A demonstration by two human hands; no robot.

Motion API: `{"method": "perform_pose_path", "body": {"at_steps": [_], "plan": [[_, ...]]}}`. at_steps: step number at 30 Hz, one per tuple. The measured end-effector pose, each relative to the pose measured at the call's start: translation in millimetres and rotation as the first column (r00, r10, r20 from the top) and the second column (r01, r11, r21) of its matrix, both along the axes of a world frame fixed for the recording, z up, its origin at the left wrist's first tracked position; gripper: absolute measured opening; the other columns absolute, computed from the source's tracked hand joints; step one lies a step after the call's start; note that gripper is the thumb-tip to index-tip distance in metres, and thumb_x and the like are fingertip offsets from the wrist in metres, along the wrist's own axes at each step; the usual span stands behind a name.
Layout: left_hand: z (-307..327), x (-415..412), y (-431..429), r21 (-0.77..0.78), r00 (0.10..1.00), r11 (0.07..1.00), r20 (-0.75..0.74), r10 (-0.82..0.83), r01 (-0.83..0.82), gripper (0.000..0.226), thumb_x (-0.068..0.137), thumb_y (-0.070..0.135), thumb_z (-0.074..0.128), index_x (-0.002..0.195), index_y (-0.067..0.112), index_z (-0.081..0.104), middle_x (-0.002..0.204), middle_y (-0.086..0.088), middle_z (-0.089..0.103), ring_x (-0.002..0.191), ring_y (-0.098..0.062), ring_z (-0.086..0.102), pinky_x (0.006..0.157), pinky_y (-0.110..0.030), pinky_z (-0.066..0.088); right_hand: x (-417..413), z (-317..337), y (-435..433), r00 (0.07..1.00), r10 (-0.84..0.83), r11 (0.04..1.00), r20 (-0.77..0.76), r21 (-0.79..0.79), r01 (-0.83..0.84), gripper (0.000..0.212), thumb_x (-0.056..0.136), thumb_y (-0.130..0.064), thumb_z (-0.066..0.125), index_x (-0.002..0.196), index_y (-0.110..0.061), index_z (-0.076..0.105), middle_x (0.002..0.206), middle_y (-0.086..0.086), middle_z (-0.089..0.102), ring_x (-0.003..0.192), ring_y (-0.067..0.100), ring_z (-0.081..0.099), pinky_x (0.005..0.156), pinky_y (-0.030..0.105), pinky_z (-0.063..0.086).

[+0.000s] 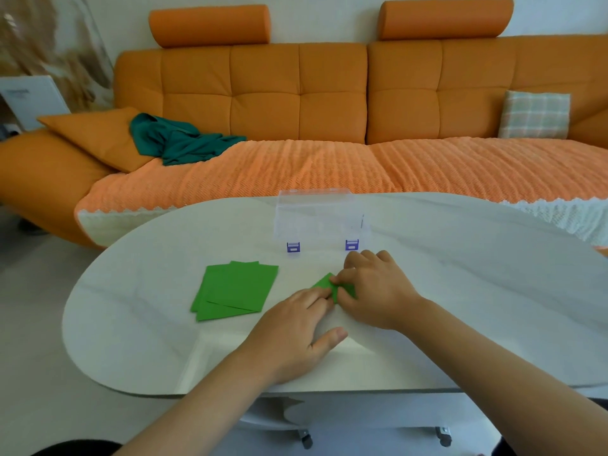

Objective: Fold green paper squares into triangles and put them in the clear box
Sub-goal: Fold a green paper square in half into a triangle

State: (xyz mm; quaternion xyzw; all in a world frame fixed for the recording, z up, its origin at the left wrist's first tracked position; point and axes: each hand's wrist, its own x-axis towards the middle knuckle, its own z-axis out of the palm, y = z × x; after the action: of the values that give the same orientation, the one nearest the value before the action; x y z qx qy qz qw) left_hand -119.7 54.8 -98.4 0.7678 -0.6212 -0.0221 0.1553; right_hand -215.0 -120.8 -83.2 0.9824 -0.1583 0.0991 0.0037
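Surface (131, 324): white, oval, smooth, faint marble veining. Behind it orange sofa (296, 93): tufted back, two cylindrical headrests, ribbed knit throw (296, 172) over seat. Crumpled teal cloth (181, 143) and plaid cushion (534, 115) on it. Clear box (320, 218): rectangular hard plastic, purple latches (293, 247), at surface's far edge. Green paper squares (235, 291): flat, fanned stack, left of hands. Left hand (289, 334): fingers straight, pressing green paper piece (324, 284). Right hand (375, 291): fingers curled, pinching same piece near box.

Bare left hand (296, 327), bare right hand (375, 291), bare forearms (493, 363)
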Motion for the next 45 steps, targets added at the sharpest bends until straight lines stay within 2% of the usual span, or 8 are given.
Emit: {"method": "perform_pose_path", "body": {"at_steps": [4, 7, 13, 18, 25, 35, 42, 45], "plan": [[0.3, 0.2, 0.6, 0.035, 1.000, 0.999, -0.021, 0.007, -0.006, 0.070, 0.091, 0.068, 0.027, 0.147, 0.027, 0.038, 0.154, 0.013, 0.030, 0.140, -0.005, 0.027, 0.115, -0.024, 0.026, -12.9, -4.6, 2.2, 0.999, 0.007, 1.000, -0.032, -0.007, -0.007, 0.046, 0.096, -0.051, 0.038, 0.136, -0.037, 0.054, 0.135, -0.005, 0.050, 0.123, 0.019, 0.045, 0.100, 0.036, 0.033], [-0.2, 0.1, 1.1, 0.027, 1.000, 1.000, -0.018, 0.005, -0.005, 0.066, 0.092, 0.065, 0.032, 0.147, 0.029, 0.039, 0.154, 0.014, 0.030, 0.140, -0.005, 0.027, 0.115, -0.024, 0.025, -25.1, -6.7, 8.3, 0.999, 0.051, 0.996, 0.019, -0.071, -0.050, 0.049, 0.092, -0.050, 0.041, 0.137, -0.034, 0.053, 0.146, -0.003, 0.046, 0.134, 0.020, 0.041, 0.104, 0.038, 0.035], [-1.1, -1.5, 0.6, 0.034, 1.000, 0.999, 0.013, 0.009, -0.010, 0.064, 0.092, 0.065, 0.035, 0.148, 0.033, 0.037, 0.153, 0.014, 0.030, 0.140, -0.005, 0.027, 0.113, -0.022, 0.024, -40.9, -13.9, 14.5, 0.992, 0.124, 0.989, 0.040, -0.081, -0.120, 0.038, 0.087, -0.035, 0.043, 0.113, -0.030, 0.070, 0.120, -0.010, 0.066, 0.114, 0.017, 0.056, 0.094, 0.036, 0.038], [6.5, -5.8, 1.3, 0.017, 0.999, 0.999, 0.020, 0.029, -0.029, 0.058, 0.094, 0.062, 0.037, 0.140, 0.027, 0.047, 0.150, 0.011, 0.038, 0.138, -0.006, 0.031, 0.111, -0.024, 0.029, -44.5, -13.1, 18.4, 0.996, 0.093, 0.995, 0.012, -0.034, -0.093, 0.042, 0.092, -0.042, 0.035, 0.114, -0.031, 0.069, 0.126, -0.013, 0.064, 0.109, 0.015, 0.059, 0.095, 0.039, 0.038], [8.0, -3.9, 13.3, 0.010, 0.986, 0.992, 0.111, 0.124, -0.126, 0.074, 0.086, 0.069, 0.018, 0.117, 0.016, 0.060, 0.128, 0.006, 0.053, 0.121, -0.011, 0.046, 0.099, -0.030, 0.042, -42.5, -14.6, 20.0, 0.998, 0.060, 0.998, 0.013, -0.016, -0.059, 0.043, 0.092, -0.044, 0.032, 0.110, -0.032, 0.069, 0.129, -0.015, 0.063, 0.107, 0.015, 0.061, 0.090, 0.040, 0.042], [3.9, -2.0, 29.4, -0.016, 0.974, 0.979, 0.098, 0.204, -0.204, 0.073, 0.091, 0.053, 0.011, 0.117, 0.010, 0.064, 0.122, 0.002, 0.058, 0.115, -0.015, 0.051, 0.100, -0.033, 0.043, -42.0, -17.6, 19.8, 0.997, 0.039, 0.999, 0.064, -0.019, -0.038, 0.040, 0.093, -0.041, 0.034, 0.108, -0.035, 0.070, 0.125, -0.016, 0.065, 0.105, 0.014, 0.063, 0.088, 0.040, 0.044], [2.3, -0.2, 30.4, -0.038, 0.961, 0.961, 0.009, 0.276, -0.275, 0.075, 0.089, 0.052, 0.010, 0.112, 0.008, 0.066, 0.116, 0.001, 0.061, 0.111, -0.015, 0.052, 0.097, -0.035, 0.046, -45.5, -16.4, 17.0, 0.997, -0.048, 0.998, 0.058, -0.034, 0.050, 0.041, 0.092, -0.040, 0.034, 0.101, -0.032, 0.073, 0.119, -0.017, 0.067, 0.107, 0.017, 0.063, 0.097, 0.039, 0.038], [4.5, -0.3, 28.9, -0.104, 0.960, 0.955, -0.017, 0.278, -0.278, 0.072, 0.091, 0.052, 0.015, 0.118, 0.006, 0.064, 0.124, -0.003, 0.060, 0.119, -0.017, 0.051, 0.108, -0.030, 0.040, -46.2, -16.4, 14.2, 0.998, -0.022, 1.000, 0.059, 0.003, 0.022, 0.041, 0.092, -0.040, 0.034, 0.105, -0.032, 0.072, 0.125, -0.015, 0.065, 0.113, 0.017, 0.060, 0.095, 0.037, 0.038]]}}
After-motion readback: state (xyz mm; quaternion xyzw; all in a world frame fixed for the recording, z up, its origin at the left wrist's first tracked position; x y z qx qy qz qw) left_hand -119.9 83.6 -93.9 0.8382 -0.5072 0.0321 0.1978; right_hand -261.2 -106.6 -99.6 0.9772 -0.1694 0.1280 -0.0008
